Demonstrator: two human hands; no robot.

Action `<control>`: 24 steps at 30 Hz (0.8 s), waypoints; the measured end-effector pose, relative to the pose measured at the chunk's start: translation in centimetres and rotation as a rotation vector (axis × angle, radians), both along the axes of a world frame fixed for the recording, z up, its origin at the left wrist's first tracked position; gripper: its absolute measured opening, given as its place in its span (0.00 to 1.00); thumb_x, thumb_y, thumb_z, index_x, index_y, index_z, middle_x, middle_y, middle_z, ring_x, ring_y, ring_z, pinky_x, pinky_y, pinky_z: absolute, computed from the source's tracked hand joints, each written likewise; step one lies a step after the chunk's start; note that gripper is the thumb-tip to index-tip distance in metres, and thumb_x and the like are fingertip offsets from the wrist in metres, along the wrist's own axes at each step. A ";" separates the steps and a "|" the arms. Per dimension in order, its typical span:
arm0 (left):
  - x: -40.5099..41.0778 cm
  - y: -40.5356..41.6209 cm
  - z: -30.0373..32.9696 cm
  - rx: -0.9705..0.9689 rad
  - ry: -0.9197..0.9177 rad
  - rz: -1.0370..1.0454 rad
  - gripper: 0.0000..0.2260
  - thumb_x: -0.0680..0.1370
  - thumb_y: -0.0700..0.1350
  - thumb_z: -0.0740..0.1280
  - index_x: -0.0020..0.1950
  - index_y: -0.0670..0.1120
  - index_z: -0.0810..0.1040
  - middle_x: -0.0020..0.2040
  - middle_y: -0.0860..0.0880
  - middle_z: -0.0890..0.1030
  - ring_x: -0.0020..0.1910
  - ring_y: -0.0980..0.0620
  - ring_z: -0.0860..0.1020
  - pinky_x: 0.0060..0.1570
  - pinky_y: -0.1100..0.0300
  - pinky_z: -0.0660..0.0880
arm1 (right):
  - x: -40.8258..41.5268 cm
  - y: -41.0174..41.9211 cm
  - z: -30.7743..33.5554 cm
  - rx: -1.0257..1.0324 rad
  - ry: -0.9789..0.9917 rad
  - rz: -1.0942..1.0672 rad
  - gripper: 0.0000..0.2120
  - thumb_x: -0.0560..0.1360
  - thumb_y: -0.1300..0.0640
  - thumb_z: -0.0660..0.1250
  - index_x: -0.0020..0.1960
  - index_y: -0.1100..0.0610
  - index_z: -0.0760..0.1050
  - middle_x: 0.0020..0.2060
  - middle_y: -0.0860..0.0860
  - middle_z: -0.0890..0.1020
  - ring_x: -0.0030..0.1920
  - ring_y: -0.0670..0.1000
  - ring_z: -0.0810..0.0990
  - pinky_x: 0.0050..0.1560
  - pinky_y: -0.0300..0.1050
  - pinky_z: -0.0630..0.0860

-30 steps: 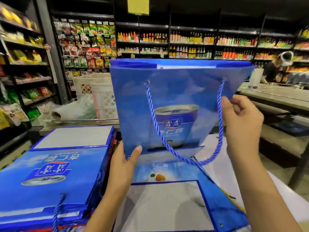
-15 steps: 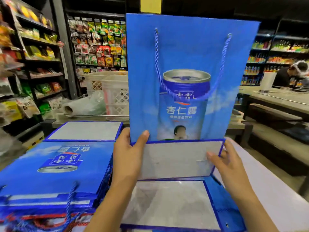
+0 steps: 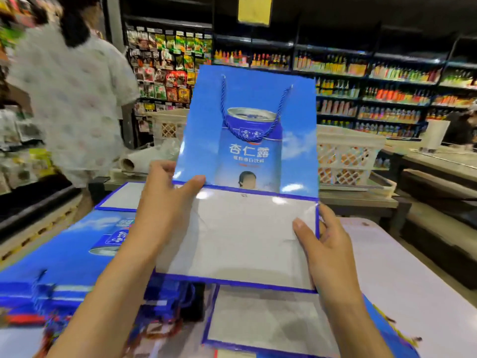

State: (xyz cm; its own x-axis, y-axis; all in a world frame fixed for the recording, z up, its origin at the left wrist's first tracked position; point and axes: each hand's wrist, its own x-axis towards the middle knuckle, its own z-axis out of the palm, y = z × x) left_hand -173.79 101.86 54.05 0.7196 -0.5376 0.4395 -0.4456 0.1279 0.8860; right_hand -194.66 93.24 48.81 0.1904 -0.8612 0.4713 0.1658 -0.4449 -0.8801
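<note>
**A flat blue bag held up over the table**

We hold the blue paper bag [image 3: 253, 99] upright and flat in the air above the near part of the table [image 3: 413, 280]. Its printed face, with the drink can, is turned toward us. Its white base panel [image 3: 245, 236] is folded out toward us from the crease at the foot of the print and slopes down to our wrists. The blue rope handle [image 3: 224, 112] hangs in a loop against the print, fixed at two holes near the top edge.

Our left hand [image 3: 165, 202] grips the bag at the left end of the crease. The thumb lies across the front at the blue border, and the other fingers are curled behind the paper. Our right hand [image 3: 327, 244] pinches the right edge of the base panel, with the thumb pressed on the white face and the fingers round the back of the edge.

Under the held bag a second bag [image 3: 263, 321] of the same kind lies flat at the table's near edge, its white panel up. At the table's left side lies a stack of flat bags [image 3: 64, 254], can print upward, with rope handles spilling over its near side. Beyond the far edge stand white lattice crates [image 3: 346, 156], and behind them dark shelves [image 3: 387, 73] of bottles and packets. A person in a pale patterned shirt [image 3: 74, 94] stands off the far left corner, blurred.
</note>
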 end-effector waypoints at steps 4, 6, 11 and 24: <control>3.9 3.2 0.6 0.135 -0.064 0.007 0.14 0.73 0.43 0.74 0.54 0.49 0.73 0.46 0.56 0.79 0.43 0.53 0.78 0.45 0.55 0.73 | 3.9 2.1 -0.2 0.042 0.043 0.052 0.13 0.76 0.62 0.67 0.56 0.46 0.75 0.50 0.45 0.84 0.50 0.47 0.82 0.57 0.54 0.78; 5.9 4.9 0.6 0.224 -0.091 -0.002 0.13 0.72 0.40 0.74 0.53 0.49 0.76 0.47 0.51 0.82 0.43 0.51 0.79 0.50 0.54 0.75 | 5.9 3.2 -0.4 0.054 0.054 0.097 0.11 0.76 0.62 0.66 0.55 0.49 0.77 0.48 0.46 0.84 0.50 0.47 0.83 0.56 0.53 0.78; 10.4 7.9 -0.2 0.402 -0.179 0.056 0.07 0.73 0.43 0.73 0.42 0.53 0.76 0.39 0.53 0.81 0.36 0.52 0.80 0.35 0.60 0.72 | 10.3 5.2 -1.1 0.130 0.139 0.201 0.06 0.76 0.61 0.66 0.49 0.52 0.79 0.43 0.48 0.85 0.45 0.48 0.84 0.50 0.48 0.80; 15.0 10.5 -3.0 0.784 -0.220 0.060 0.13 0.71 0.61 0.71 0.36 0.53 0.78 0.42 0.38 0.81 0.39 0.46 0.75 0.38 0.56 0.67 | 13.5 7.2 -2.4 0.225 0.527 0.219 0.10 0.76 0.52 0.62 0.57 0.50 0.74 0.54 0.49 0.73 0.54 0.50 0.76 0.57 0.48 0.75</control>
